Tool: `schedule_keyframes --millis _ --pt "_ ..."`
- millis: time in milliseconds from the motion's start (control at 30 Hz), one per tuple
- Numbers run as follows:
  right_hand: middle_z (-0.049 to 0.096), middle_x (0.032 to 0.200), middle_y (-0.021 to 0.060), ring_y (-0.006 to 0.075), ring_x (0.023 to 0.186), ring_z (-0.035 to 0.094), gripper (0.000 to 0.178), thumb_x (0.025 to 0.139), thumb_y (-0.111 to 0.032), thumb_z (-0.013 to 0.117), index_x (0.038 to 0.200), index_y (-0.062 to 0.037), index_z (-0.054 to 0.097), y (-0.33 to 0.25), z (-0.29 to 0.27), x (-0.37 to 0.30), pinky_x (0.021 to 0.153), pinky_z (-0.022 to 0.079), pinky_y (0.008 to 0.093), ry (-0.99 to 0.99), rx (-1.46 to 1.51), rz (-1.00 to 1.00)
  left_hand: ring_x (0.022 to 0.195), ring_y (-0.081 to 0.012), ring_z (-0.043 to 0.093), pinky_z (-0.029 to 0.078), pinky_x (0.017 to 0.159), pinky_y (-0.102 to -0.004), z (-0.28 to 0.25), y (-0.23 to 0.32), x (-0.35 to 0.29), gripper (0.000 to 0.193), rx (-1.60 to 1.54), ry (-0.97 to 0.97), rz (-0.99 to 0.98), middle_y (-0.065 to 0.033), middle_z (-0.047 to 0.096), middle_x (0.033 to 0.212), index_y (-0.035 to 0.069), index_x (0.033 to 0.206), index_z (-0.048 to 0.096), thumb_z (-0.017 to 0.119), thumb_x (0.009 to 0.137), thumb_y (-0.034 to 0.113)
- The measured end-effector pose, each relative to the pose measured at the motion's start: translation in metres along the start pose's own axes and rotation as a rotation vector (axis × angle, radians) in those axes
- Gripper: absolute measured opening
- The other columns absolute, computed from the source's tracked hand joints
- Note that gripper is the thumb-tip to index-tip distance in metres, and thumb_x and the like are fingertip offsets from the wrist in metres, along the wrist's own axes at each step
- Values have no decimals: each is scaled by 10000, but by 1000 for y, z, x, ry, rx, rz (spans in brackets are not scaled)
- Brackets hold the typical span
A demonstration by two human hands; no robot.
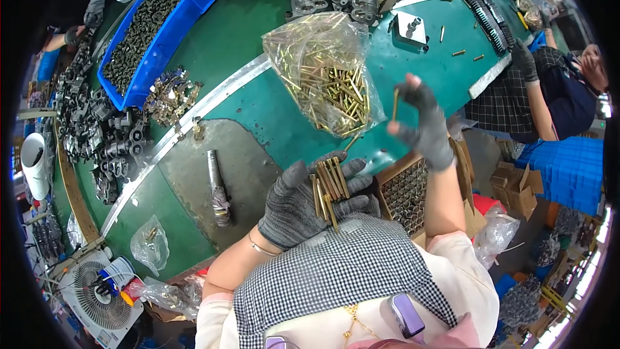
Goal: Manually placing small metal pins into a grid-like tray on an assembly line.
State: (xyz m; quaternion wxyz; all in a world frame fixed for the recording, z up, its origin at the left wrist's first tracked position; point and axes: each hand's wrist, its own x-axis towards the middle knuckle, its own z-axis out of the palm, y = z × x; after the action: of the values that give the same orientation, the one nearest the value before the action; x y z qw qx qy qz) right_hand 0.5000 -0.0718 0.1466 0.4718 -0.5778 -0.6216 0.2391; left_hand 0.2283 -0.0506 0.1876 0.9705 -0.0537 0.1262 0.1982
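My left hand [292, 210], in a grey knit glove, is turned palm up and cradles several long brass-coloured bolts [332, 181] across its fingers. My right hand [427, 129], in a glove with bare fingertips, is raised to the right. Between its thumb and forefinger stands a single slim brass-coloured bolt [395, 105], held roughly upright. Beyond both hands a clear plastic bag [303, 39] lies open on the green table, full of more such bolts [345, 94]. One loose bolt [352, 141] lies near the bag's lower edge, by my left fingertips.
A carton [382, 200] with many small cells stands beside my lap. Left lie a metal rod with a wrapped handle [216, 187], a blue bin of small dark parts [205, 1] and piled metal castings [123, 148]. A white block [408, 26] sits far right. Co-workers sit at both sides.
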Motion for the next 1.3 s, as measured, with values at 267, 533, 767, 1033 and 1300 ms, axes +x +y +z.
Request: schedule_keyframes --millis 267,533,767,1033,1300 --pt "566 1087 117 255 990 556 708 638 -153 813 1236 -51 449 36 -49 40 846 457 328 148 -857 -63 1231 -375 409 327 1024 -540 -8 6 7 597 -75 20 105 -179 429 1318 97 1304 410 534 866 484" --pt "559 581 45 176 541 568 352 665 -307 795 783 -24 624 -117 40 -4 534 443 290 -489 -31 -51 1247 -375 381 335 1017 -544 -2 9 8 566 -50 -26 262 -188 415 1323 128 1305 399 492 881 491" --pt "549 574 90 213 540 577 319 673 -285 778 759 -25 614 -136 46 -13 504 431 318 -526 -220 152 1323 -373 273 237 1076 -545 2 2 6 627 -67 20 391 -181 313 1415 117 1380 321 387 908 525" --pt "541 578 113 296 526 538 211 719 -205 716 670 -41 594 -140 57 -13 502 426 359 -424 -174 63 1297 -352 325 281 1071 -516 0 3 5 625 -43 -111 464 -164 351 1390 97 1359 341 463 894 497" --pt "560 626 107 301 607 565 232 775 -296 639 743 -70 599 -141 67 1 550 444 403 -568 -292 -95 1350 -354 216 190 1095 -534 0 3 2 715 21 -159 418 -131 252 1462 120 1411 278 372 883 594"
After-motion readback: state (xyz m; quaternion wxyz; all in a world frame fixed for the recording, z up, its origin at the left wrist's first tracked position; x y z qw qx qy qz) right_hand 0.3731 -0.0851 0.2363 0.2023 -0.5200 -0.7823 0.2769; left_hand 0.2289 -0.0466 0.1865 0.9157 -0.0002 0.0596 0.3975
